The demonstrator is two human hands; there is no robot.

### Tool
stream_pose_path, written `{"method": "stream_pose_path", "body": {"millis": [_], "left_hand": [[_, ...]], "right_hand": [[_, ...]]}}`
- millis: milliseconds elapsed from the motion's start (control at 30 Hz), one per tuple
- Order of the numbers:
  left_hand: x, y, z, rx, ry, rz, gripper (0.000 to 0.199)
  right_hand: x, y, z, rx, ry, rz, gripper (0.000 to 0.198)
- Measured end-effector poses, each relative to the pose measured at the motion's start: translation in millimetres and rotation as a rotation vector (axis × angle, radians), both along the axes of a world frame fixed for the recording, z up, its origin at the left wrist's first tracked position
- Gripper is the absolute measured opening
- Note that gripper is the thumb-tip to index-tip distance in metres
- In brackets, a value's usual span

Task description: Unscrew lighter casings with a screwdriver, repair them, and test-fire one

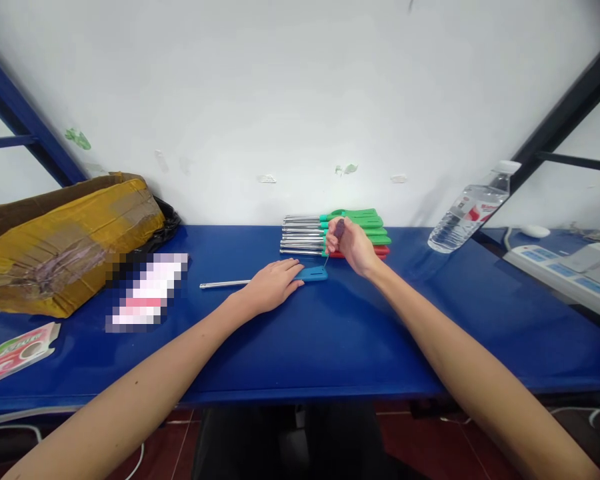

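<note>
The wall [300, 100] is lit brightly and evenly, with faint shadow cast beside the bottle [473, 208]. Glints are caught by the rods [301, 232], while the floor [425, 440] is left dim. Outer edges are stretched; one patch [150, 290] is pixelated.

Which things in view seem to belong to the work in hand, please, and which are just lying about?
In the work, as far as I can judge:
- blue-handled lighter, under the left hand
- thin dark-handled tool, in the right hand
- probably the green- and red-handled lighters

Lying about:
- water bottle
- yellow-taped box
- printed carton piece
- white power strip
</note>
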State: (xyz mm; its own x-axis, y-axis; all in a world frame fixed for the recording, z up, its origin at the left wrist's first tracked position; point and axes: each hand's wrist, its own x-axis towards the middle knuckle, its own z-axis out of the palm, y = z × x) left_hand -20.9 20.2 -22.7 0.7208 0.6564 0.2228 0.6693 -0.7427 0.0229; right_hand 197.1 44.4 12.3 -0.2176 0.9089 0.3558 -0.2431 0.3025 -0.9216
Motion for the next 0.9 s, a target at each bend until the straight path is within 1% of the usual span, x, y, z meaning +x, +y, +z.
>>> {"method": "stream_pose_path", "body": {"millis": [67,100,267,333,467,600,700,800,900], "left_hand": [[-0.5,-0.4,0.3,-0.002,-0.004,-0.001,0.042],[-0.7,-0.6,0.6,-0.006,-0.003,-0.004,0.043],[-0.7,-1.6,2.4,-0.047,0.019,-0.005,0.045],[-0.2,-1.8,3.2,-0.058,0.023,-0.003,0.045],[0.7,-2.3,5.1,-0.081,0.031,0.001,0.045],[0.0,-3.0,6.8,-0.087,0.033,0.002,0.045],[-1.6,-3.4,7.3,-0.080,0.027,-0.006,0.046],[-2.6,-3.8,7.0,-0.061,0.023,-0.029,0.048],[-2.4,-4.0,5.8,-0.042,0.031,-0.036,0.048]], "right_hand": [[4.5,1.6,-0.1,0.014,-0.078,-0.037,0.050],[6.9,1.9,-0.1,0.043,-0.133,-0.064,0.050],[17.0,-1.1,3.6,0.330,-0.445,-0.223,0.049],[19.1,-3.6,6.8,0.401,-0.517,-0.245,0.047],[20.4,-8.3,13.0,0.470,-0.594,-0.265,0.044],[25.2,-9.4,16.1,0.459,-0.649,-0.262,0.045],[37.2,-8.4,15.8,0.411,-0.621,-0.319,0.045],[56.4,-7.7,13.5,0.326,-0.486,-0.411,0.046],[72.9,-7.9,8.3,0.240,-0.241,-0.589,0.046]]}}
